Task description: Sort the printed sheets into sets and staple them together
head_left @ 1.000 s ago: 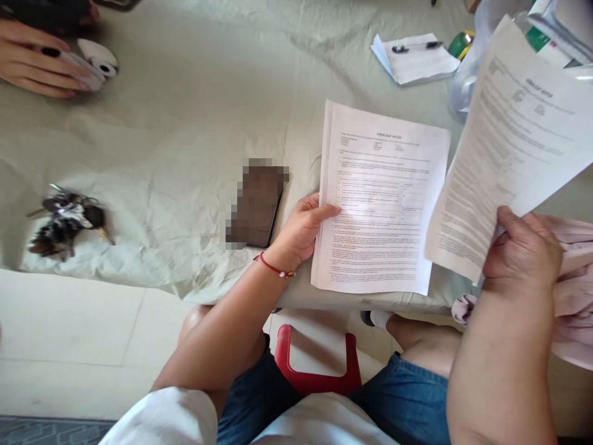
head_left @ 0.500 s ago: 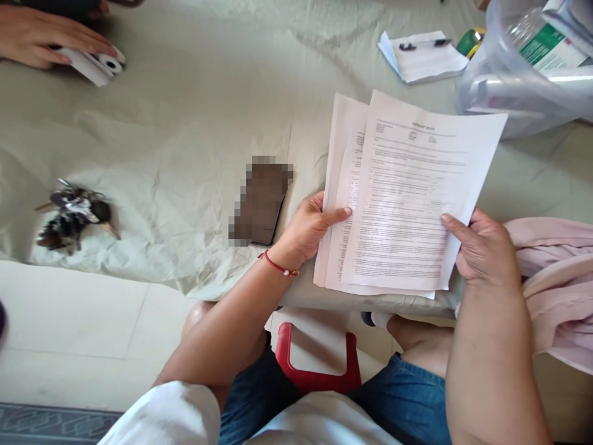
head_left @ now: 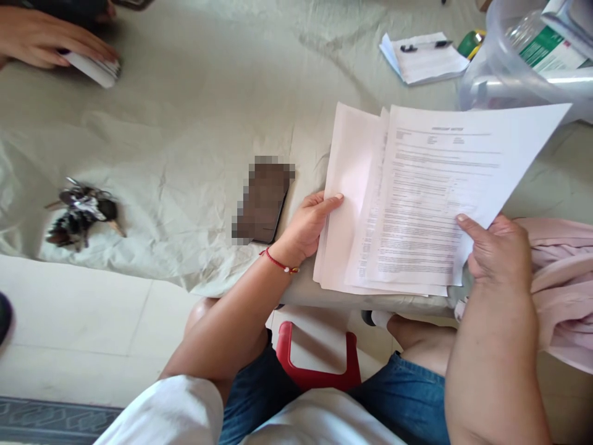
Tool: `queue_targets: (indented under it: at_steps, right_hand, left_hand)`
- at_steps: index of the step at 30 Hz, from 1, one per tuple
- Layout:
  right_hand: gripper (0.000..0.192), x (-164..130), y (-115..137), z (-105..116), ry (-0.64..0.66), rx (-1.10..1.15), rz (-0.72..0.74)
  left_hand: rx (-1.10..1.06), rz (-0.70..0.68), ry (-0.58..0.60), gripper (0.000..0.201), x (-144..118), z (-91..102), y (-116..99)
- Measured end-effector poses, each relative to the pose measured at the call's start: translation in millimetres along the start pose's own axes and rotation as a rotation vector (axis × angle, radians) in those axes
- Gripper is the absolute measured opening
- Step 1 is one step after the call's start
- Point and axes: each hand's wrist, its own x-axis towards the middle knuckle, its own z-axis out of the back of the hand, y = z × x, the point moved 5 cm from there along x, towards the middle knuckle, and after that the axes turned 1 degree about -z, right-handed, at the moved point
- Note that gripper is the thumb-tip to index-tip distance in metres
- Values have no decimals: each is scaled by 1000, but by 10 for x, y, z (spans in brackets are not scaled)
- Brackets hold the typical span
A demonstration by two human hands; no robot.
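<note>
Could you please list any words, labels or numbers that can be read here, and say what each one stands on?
None can be read.
Top printed sheet, held by the right hand: heading and lines too blurred.
Pages beneath, under the left hand: print too small.
Green-and-white label in the clear container: illegible.
Phone: pixelated.

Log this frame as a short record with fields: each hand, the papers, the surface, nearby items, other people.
left hand: thumb on the left edge of the paper stack, red bracelet at the wrist
right hand: pinches the top printed sheet at its lower right corner, sheet fanned to the right
surface: wrinkled pale green cloth
nearby: phone left of the stack, key bunch far left, notepad with pen, clear plastic tub, pink cloth
other people: a hand at top left on a white device
</note>
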Motion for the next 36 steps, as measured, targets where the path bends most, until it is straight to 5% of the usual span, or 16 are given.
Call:
queue_targets:
  at_steps: [7, 22, 28, 36]
  right_hand:
    - [39, 88, 37, 157, -145, 44, 77]
    - [64, -190, 43, -272, 256, 87, -180]
    - [52, -158, 77, -207, 96, 100, -67]
    - [47, -101, 72, -142, 49, 97, -53]
  left_hand:
    - [32, -3, -5, 40, -12, 44, -18]
    - [33, -92, 78, 49, -3, -28, 4]
    - [34, -73, 81, 51, -3, -44, 18]
    - [-7, -67, 78, 50, 11, -29, -4]
